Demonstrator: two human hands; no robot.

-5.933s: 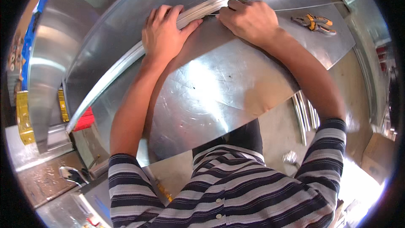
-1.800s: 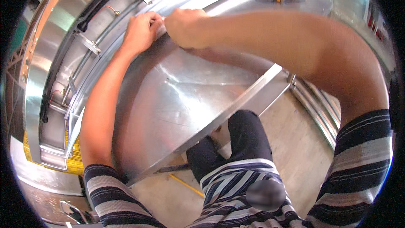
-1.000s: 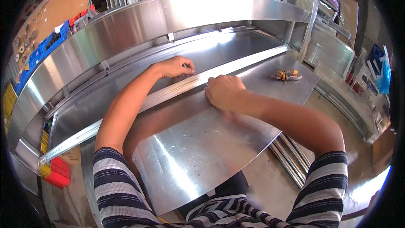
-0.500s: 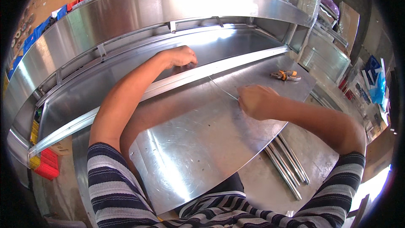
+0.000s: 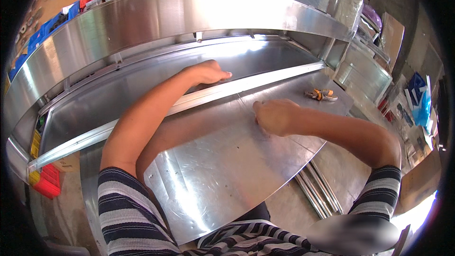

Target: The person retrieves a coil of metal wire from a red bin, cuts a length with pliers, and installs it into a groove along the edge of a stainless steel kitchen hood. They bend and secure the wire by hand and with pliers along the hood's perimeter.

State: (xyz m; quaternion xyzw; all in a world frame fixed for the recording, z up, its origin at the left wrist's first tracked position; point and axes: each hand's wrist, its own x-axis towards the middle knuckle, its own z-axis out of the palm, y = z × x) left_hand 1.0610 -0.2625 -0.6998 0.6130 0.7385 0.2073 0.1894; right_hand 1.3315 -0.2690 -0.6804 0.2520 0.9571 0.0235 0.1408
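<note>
- Apparently, the step in hand is drawing or guiding a thin wire (image 5: 241, 97) near the long metal rail (image 5: 265, 79); the next move seems to call for a firm pinch and a steady left side.
- The right hand (image 5: 277, 116) is on the near side of the rail, over the metal sheet (image 5: 246, 161), its fingers curled in, seemingly pinching the wire's near end.
- That faint wire shows between the right hand and the rail, ahead and to the left of the hand.
- The left hand (image 5: 208, 72) is just beyond the rail, partly curled with one digit stretched rightward; whether it grips anything or touches the rail, I cannot say.
- Pliers (image 5: 324, 96) lie on the sheet, right of the right hand and farther away, untouched.
- Metal tubes (image 5: 316, 189) lie nearer and rightward of that hand, past the sheet's edge.
</note>
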